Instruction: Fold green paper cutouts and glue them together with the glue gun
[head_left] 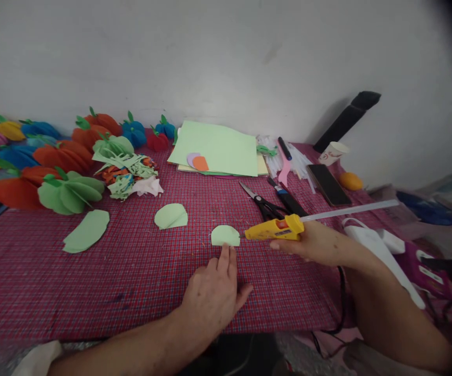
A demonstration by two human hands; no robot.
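Observation:
A small folded light-green paper piece [226,236] lies on the red checked tablecloth [140,277]. My left hand [214,295] lies flat just below it, fingers stretched out, a fingertip touching its lower edge. My right hand [316,243] is wrapped round a yellow glue gun [275,228] with a clear glue stick sticking out behind. The gun's nozzle points left and touches the right edge of the paper piece.
Two more green cut shapes [171,215] [87,231] lie to the left. Coloured paper pumpkins [69,193] and paper scraps [126,175] crowd the far left. Green sheets [218,149], scissors [263,203], a phone [328,184] and a paper cup [333,153] sit behind.

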